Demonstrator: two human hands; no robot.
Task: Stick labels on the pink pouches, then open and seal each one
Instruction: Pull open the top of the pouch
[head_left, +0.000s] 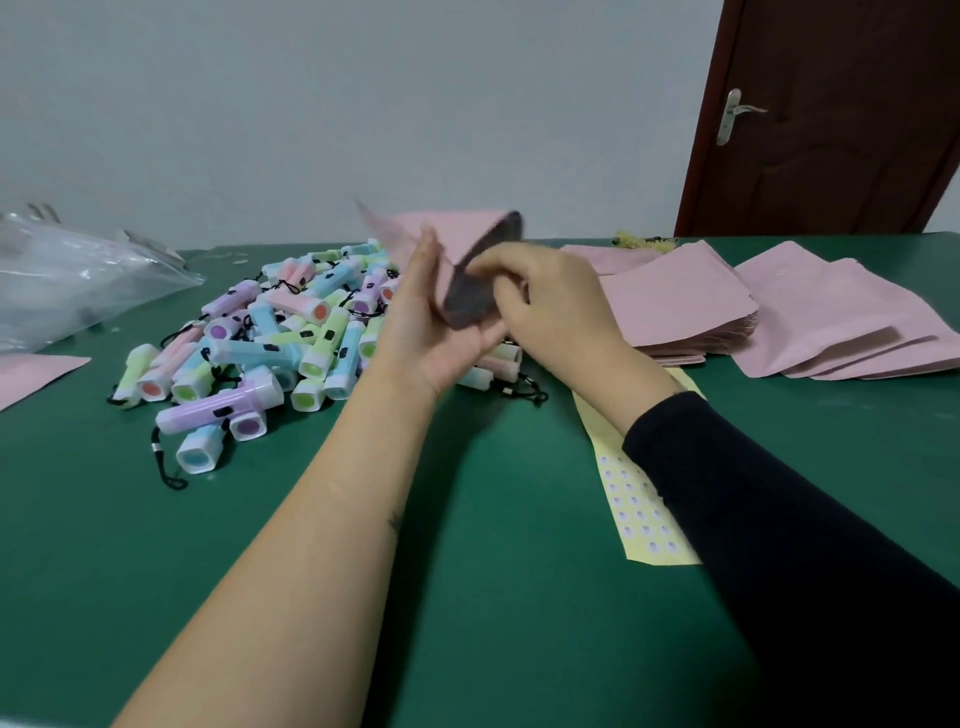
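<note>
Pink pouch (467, 234), head view: it is being held up above the green counter (467, 545), in front of the heap of pastel torches (270, 338), and its mouth is gaping, showing a dark grey lining. The left hand (426, 332) is cradling the lower end in its palm with its fingers running up the outer wall. Its thumb is probably hooking the near edge, but blur is making that uncertain. The right hand (556, 306) is grasping the near lip, fingers curling at the opening.

Risks: the grip is sitting at the edges only, so a hard pull could be creasing the lip or slipping the pouch out. The right sleeve (753, 493) is lying across the yellow label sheet (639, 519) and could be dragging or lifting labels.

Hidden: the pouch's far face is turning away, so no label is showing. Its top corner is smearing. The right fingertips are disappearing behind the lip. The stacked pouches (675, 306) are waiting well to the right.
</note>
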